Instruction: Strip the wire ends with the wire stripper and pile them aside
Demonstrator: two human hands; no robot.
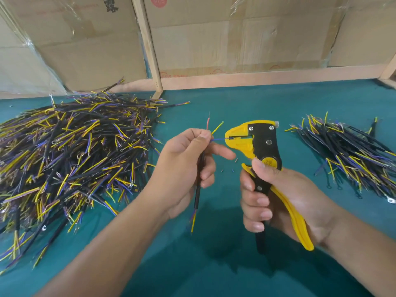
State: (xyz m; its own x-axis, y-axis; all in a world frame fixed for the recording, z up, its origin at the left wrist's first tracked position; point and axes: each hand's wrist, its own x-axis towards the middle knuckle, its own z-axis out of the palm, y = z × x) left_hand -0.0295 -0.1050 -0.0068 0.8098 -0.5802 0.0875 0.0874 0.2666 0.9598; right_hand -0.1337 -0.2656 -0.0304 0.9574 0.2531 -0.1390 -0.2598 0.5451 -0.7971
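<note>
Two piles flank me on the green table (214,264): big pile (70,155) on my left, likely unstripped stock; small pile (351,155) on my right, likely the done ones. Cardboard wall (235,39) and wood rail (257,77) close off the far side. Open cloth in the middle and toward me, plenty of room to swing either way.

Right hand (285,196) is clenched round the stripper (257,151) handles, thumb up by the pivot. Left hand (188,168) pinches a black cable (198,189) near its top, rest hanging down past the palm. Red and yellow cores fan upward; blue core (218,139) runs sideways into the yellow jaws.

Handling guess: cable is light, semi-stiff and holds its line; thin cores bend easily. I'd grip close behind the split so the blue core doesn't buckle or slip on the pull. Copper strands are fragile, so a clean squeeze.

Few insulation bits (232,169) lie under the tool, harmless.
</note>
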